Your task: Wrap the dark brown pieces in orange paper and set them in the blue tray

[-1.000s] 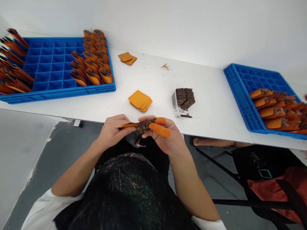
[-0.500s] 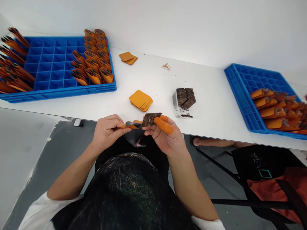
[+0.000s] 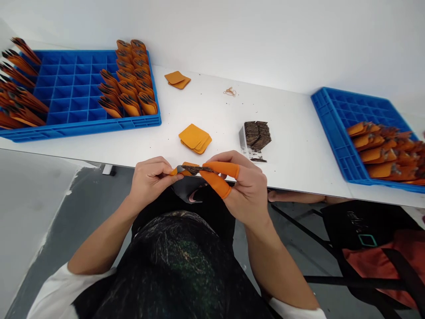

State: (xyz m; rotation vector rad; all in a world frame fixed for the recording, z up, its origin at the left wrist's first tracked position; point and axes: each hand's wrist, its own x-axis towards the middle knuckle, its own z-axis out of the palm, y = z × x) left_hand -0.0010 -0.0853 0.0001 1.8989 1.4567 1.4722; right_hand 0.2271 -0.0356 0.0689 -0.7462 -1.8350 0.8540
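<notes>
My left hand [image 3: 148, 180] pinches an orange pouch [image 3: 174, 172] with a dark grey inside, between thumb and fingers at the table's front edge. My right hand [image 3: 247, 190] wears orange finger cots on thumb and index finger. Between those two fingertips it grips a thin dark brown flaky slab [image 3: 194, 169], seen nearly edge-on. The slab's left end lies at the pouch's mouth; how deep it sits inside I cannot tell. Beyond my hands lies a stack of flat orange pouches [image 3: 195, 138]. A clear plastic box [image 3: 243, 141] holds a row of similar brown slabs [image 3: 257, 135].
A blue divided crate [image 3: 99, 126] at left holds bundles of filled orange pouches [image 3: 129, 104]. Another blue crate [image 3: 335, 141] with pouches stands at right. Two loose orange pouches [image 3: 177, 79] and rubber bands [image 3: 229, 91] lie farther back. A person's arm [image 3: 295, 197] shows below the table.
My right hand has turned over, and the brown slab has tilted from broad face showing to nearly edge-on, moving left against the pouch. My left hand has stayed almost still.
</notes>
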